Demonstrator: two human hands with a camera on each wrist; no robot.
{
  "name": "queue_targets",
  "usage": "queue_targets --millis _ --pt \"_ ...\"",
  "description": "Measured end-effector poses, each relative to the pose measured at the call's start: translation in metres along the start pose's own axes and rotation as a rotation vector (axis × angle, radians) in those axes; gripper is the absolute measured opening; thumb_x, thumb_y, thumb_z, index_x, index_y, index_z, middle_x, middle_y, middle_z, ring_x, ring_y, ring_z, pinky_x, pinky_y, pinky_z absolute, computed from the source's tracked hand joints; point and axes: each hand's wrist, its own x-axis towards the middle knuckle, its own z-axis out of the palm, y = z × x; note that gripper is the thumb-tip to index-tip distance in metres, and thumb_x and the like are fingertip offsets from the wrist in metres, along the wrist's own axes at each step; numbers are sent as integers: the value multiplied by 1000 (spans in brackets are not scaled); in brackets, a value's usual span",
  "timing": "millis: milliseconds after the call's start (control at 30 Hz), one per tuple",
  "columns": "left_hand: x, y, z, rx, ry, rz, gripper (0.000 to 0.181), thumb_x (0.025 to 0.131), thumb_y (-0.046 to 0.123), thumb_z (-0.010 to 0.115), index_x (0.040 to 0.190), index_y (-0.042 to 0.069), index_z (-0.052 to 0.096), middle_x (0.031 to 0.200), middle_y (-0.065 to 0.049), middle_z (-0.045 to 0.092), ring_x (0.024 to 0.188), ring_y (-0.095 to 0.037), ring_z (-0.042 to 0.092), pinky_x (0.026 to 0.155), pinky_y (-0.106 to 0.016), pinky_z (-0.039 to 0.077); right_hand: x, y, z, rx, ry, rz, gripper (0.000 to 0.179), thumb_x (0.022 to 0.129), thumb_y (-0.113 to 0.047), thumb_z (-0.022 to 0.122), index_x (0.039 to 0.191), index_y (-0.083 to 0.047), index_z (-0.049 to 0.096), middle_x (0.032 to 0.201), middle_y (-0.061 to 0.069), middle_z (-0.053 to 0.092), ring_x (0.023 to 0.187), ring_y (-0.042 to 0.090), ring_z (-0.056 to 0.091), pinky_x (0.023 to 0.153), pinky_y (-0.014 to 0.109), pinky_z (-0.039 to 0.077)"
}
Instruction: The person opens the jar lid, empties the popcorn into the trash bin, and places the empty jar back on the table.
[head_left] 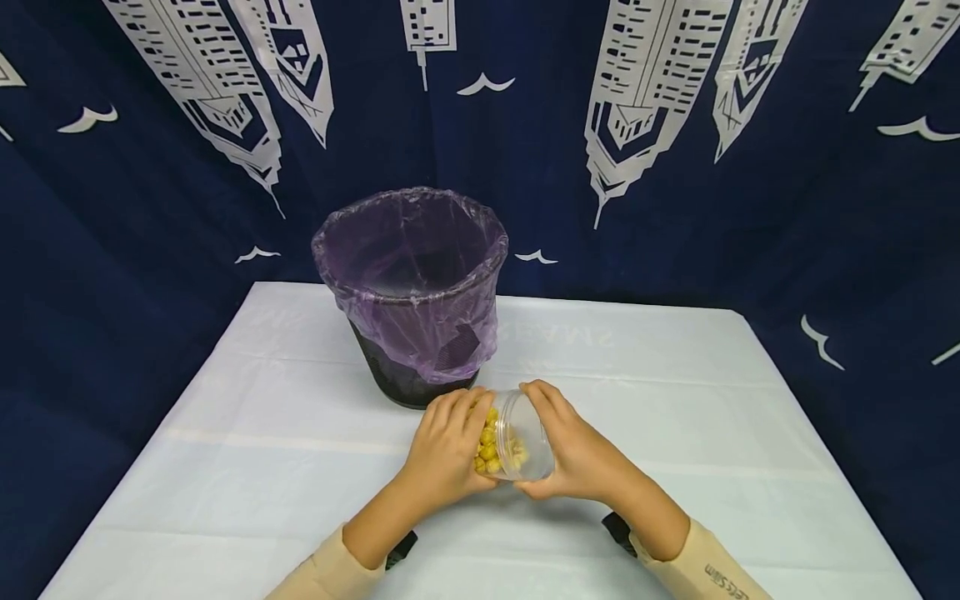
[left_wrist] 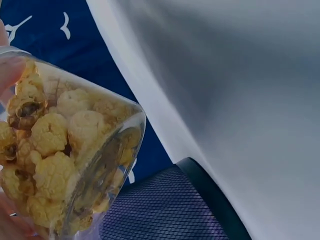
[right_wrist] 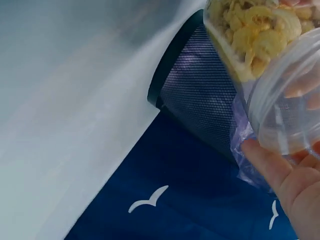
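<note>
A clear plastic jar of yellow popcorn is held on its side above the table. My left hand grips the jar's body, fingers over the top and thumb below. My right hand holds the clear round lid at the jar's other end, fingers and thumb spread around its rim. In the right wrist view the lid sits at the mouth of the jar, with popcorn beyond it. The left wrist view shows the jar's flat base and popcorn pressed against the wall.
A black mesh waste bin lined with a purple plastic bag stands behind the hands, left of centre. White cloth covers the table. A dark blue curtain with white building shapes hangs behind it.
</note>
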Motion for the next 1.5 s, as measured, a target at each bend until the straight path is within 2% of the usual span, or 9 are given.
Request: queue_targets --millis 167,267,367,500,633,933,1267,1367,1500 --pt "-4 -2 0 -11 -27 -8 100 44 50 81 123 1 44 118 -14 49 105 -31 45 91 -42 35 -3 -1 -2 -45 -69 -50 108 54 -32 81 140 -9 20 141 11 23 125 27 30 91 39 40" --pt "-5 -3 -1 -23 -34 -24 102 43 49 82 123 1 43 119 -14 48 106 -31 45 92 -42 35 -4 -5 -2 -24 -100 -8 112 59 -41 80 144 -13 12 146 9 14 129 28 23 92 42 39" --pt "-5 -3 -2 -28 -25 -29 100 44 49 81 122 0 43 119 -14 48 107 -30 45 92 -42 35 -3 -14 -3 6 -101 153 110 67 -55 69 145 -13 4 148 11 10 129 33 22 90 50 38" --pt "-2 -2 -3 -19 -13 -18 98 46 50 80 122 -1 44 119 -15 48 107 -31 45 92 -42 35 1 -28 -4 39 -96 420 101 75 -63 54 144 -7 6 141 22 23 120 38 36 87 54 38" --pt "-1 -1 -4 -7 -24 -17 99 46 50 80 122 0 44 120 -14 48 107 -30 44 94 -41 33 3 -33 -5 76 -104 524 101 73 -65 54 143 -6 13 133 22 35 108 36 48 84 50 43" --pt "1 -1 -5 51 9 26 96 46 50 79 120 -1 46 118 -16 50 105 -32 45 92 -44 34 2 -25 -7 217 -86 443 104 66 -57 69 142 -11 15 135 15 32 107 30 49 83 45 44" --pt "0 -4 -6 31 -35 22 98 45 51 80 121 -1 46 117 -15 51 104 -31 46 91 -43 35 1 -8 -10 -27 -125 9 115 53 -36 85 143 -16 17 145 8 22 127 24 28 96 40 35" --pt "0 -4 -6 30 -38 21 99 45 52 79 121 -1 45 118 -15 50 104 -31 46 91 -43 35 0 -9 -9 -28 -138 21 120 55 -41 83 145 -15 8 148 5 13 130 24 23 96 41 34" --pt "1 -4 -7 22 -36 14 100 45 52 80 122 -1 44 119 -16 49 104 -32 46 92 -43 35 0 -17 -7 66 -102 211 117 63 -52 73 145 -15 -1 149 7 8 129 28 23 95 47 34"
